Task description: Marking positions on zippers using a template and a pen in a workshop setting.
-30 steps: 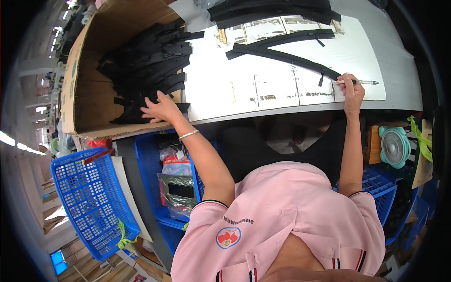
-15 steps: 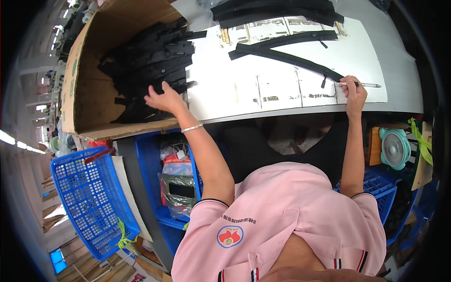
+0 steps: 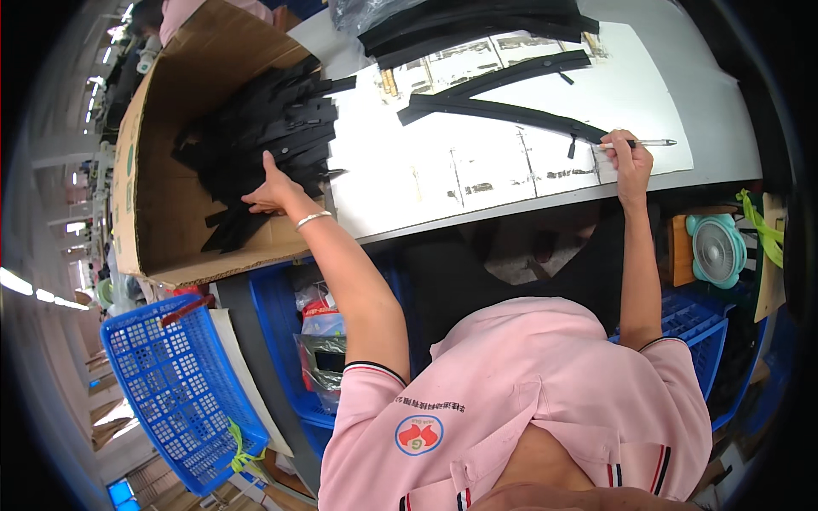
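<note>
Table: flat grey top with white paper sheets over the middle; smooth and hard, a good surface to press a strip flat against.
Box: large brown cardboard, open, lying at the table's left end; matte walls, a bent front flap.
Pile of strips: many black, flat, narrow strips heaped inside the box, ends fanned in all directions; they look limp and matte.
Single strip: long black strip lying across the white paper, a small tab hanging near its right end.
Left hand: reaches into the box, fingers spread flat on the pile, thumb out; touching the strips, nothing gripped yet as far as can be seen.
Right hand: fingers closed round a pen, tip at the right end of the single strip.
Technique, judged: best to pinch one strip by a free end and lift it clear, so neighbours do not drag along; pen hand steady, wrist resting on the table.
</note>
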Motion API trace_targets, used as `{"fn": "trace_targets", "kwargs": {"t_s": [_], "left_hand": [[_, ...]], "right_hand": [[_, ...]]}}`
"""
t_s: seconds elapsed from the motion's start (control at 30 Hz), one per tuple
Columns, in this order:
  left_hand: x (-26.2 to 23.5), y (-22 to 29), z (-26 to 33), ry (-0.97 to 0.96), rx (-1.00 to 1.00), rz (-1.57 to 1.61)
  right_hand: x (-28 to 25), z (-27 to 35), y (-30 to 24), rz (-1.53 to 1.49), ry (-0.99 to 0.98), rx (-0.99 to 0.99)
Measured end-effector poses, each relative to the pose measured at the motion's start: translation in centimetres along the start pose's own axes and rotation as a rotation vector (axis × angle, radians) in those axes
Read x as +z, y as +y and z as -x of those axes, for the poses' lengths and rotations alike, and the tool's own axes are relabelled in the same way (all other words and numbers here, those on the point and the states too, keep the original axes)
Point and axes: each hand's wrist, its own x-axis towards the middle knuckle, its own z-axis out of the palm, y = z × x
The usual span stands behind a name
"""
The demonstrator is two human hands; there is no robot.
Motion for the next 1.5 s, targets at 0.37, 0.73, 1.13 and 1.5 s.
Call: {"fn": "trace_targets", "kwargs": {"t_s": [0.37, 0.73, 1.13, 1.5], "left_hand": [[3.1, 2.9, -0.4, 0.041, -0.022, -0.254], [1.7, 1.2, 4.5, 0.11, -0.077, 0.255], [-0.9, -0.9, 6.2, 0.155, 0.48, -0.144], [5.3, 1.1, -4.3, -0.115, 0.484, -0.457]], "right_hand": [[-0.7, 0.1, -0.2, -0.014, -0.009, 0.076], [-0.9, 0.2, 0.4, 0.032, -0.013, 0.041], [-0.7, -0.1, 0.8, 0.015, 0.006, 0.028], [0.0, -0.3, 0.9, 0.053, -0.017, 0.037]]}}
